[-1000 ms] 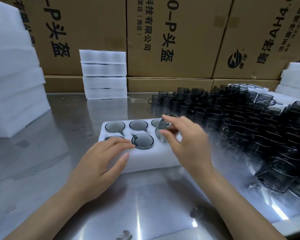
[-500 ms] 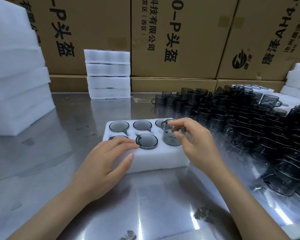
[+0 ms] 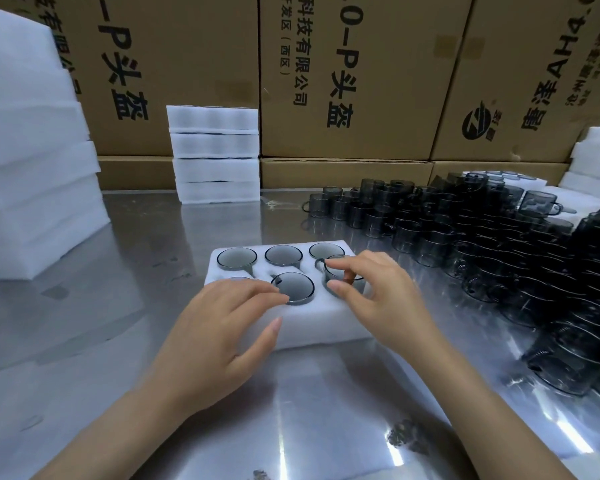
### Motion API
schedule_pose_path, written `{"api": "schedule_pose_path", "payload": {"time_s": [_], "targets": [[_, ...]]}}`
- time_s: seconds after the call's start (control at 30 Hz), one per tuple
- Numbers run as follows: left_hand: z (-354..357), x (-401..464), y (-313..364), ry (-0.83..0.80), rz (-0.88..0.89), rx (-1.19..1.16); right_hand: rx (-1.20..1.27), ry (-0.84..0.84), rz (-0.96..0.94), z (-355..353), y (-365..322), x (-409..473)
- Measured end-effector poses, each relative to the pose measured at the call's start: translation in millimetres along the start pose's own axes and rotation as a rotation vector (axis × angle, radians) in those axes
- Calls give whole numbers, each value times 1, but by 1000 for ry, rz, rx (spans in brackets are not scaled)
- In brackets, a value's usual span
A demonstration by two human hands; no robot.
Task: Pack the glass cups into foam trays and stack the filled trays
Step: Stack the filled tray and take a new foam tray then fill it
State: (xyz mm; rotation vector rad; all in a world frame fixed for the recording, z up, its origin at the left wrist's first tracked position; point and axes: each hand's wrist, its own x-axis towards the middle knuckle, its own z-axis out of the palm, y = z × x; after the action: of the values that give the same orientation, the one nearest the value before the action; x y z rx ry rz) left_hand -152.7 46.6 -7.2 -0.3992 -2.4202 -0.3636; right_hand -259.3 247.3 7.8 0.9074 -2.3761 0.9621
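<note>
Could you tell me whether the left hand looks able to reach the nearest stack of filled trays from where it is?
Probably yes: bare table lies between the left hand and the stack, nothing blocking.

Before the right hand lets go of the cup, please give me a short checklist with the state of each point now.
1. Right hand holds the cup by its rim: ok.
2. Cup fully down in its slot: not ok, it stands higher than the other cups.
3. Left hand rests on the tray and steadies it: ok.
4. Three back slots filled: ok.
5. Front middle cup seated: ok.
6. Front left slot: cannot tell, the left hand covers most of it.
</note>
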Motion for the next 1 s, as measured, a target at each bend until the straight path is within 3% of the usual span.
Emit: {"api": "schedule_pose_path", "payload": {"time_s": [0.17, 0.37, 0.5, 0.6, 0.7, 0.8, 0.87, 0.93, 1.0], "targets": [[2, 11, 13, 25, 72, 65, 53, 115, -5, -8, 0, 2], [18, 36, 34, -271, 47, 143, -57, -278, 104, -2, 5, -1], [23, 36, 34, -241, 20, 105, -163, -393, 107, -2, 8, -1], [22, 38, 35, -265, -8, 70, -96, -355, 118, 2, 9, -3], [21, 36, 34, -260, -9, 99, 57, -204, 174, 10, 8, -3], [16, 26, 25, -161, 17, 175, 110, -88, 306, 8, 13, -2], [8, 19, 11, -78, -87, 102, 140, -125, 503, 0, 16, -1], [-3, 11, -6, -13, -306, -34, 95, -261, 654, -4, 15, -1], [-9, 6, -21, -55, -567, -239, 52, -332, 692, -4, 11, 0]]}}
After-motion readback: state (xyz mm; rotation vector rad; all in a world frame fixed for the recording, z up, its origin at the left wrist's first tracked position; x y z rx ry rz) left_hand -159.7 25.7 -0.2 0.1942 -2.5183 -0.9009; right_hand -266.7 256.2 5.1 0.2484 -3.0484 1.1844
